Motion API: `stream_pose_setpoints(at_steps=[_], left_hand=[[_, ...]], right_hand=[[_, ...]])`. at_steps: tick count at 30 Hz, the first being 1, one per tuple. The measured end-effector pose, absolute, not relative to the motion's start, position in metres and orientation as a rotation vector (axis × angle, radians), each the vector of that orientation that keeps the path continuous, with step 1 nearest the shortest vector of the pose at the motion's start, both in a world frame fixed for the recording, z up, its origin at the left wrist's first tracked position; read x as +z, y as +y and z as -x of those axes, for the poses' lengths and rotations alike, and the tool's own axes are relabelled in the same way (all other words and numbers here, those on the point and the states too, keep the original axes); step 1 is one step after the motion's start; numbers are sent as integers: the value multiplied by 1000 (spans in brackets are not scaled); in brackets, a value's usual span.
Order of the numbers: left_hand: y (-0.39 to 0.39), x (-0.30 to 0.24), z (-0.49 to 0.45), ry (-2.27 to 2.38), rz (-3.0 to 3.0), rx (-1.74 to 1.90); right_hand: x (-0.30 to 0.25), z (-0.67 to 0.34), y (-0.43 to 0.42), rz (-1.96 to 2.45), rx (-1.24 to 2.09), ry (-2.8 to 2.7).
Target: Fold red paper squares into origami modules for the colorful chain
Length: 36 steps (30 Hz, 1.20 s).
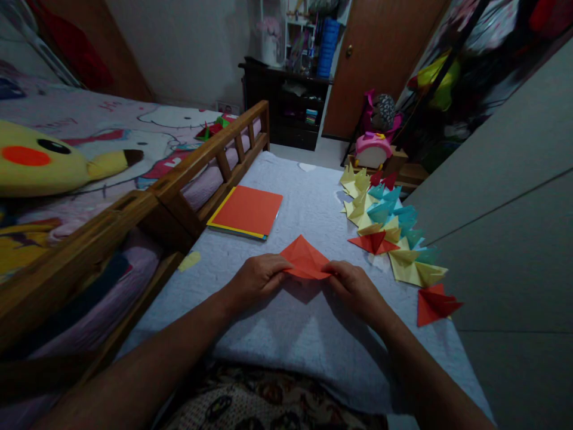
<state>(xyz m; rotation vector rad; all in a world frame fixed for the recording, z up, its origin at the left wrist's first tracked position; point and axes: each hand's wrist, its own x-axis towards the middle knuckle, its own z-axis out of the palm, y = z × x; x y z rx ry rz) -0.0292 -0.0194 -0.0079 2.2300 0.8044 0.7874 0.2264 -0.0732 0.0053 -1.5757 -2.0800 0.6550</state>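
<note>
A folded orange origami paper (pixel 305 258) is held just above the cloth-covered table, its upper point facing away from me. My left hand (pixel 264 276) pinches its left corner between thumb and fingers. At the right corner, my right hand (pixel 353 286) is closed on it the same way. Creases show across the paper's middle. Beyond my left hand lies a stack of coloured paper (pixel 248 209), an orange sheet on top and a yellow edge showing. To the right stand several folded paper pieces in yellow (pixel 409 263), blue (pixel 385 206) and red (pixel 435 304).
A wooden bed rail (pixel 210 152) runs along the table's left side, with a yellow plush toy (pixel 40 158) on the bed behind it. A yellow paper scrap (pixel 190 261) lies near the left edge. A dark cabinet (pixel 286 104) and a pink toy case (pixel 373 149) stand farther back.
</note>
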Motion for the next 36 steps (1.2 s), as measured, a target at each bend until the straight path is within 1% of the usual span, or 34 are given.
stream_pose_setpoints(at_steps=[4,11,16,19,23,26,31,36], left_hand=[[-21,-8,27,959,-2216,811],[-24,-17,25,1212,-2242,798],[-25,-22,25,1277,-2355,730],[-25,-23,24,1233,-2510,662],[-26,-15,22,1293,-2647,398],[-27,-9,20,1346,-2648,279],[-28,-7,18,1369,-2666,258],[-30,-4,15,1409,-2700,380]], right_hand=[[6,-224,-66,1681,774,-1932],[5,-214,-53,1837,698,-1792],[-3,-208,-52,1876,607,-1683],[-7,-207,-54,1848,552,-1748],[-12,-209,-53,1757,446,-1875],[-15,-211,-53,1689,408,-1926],[-16,-212,-55,1658,392,-1983],[-17,-212,-55,1687,363,-1981]])
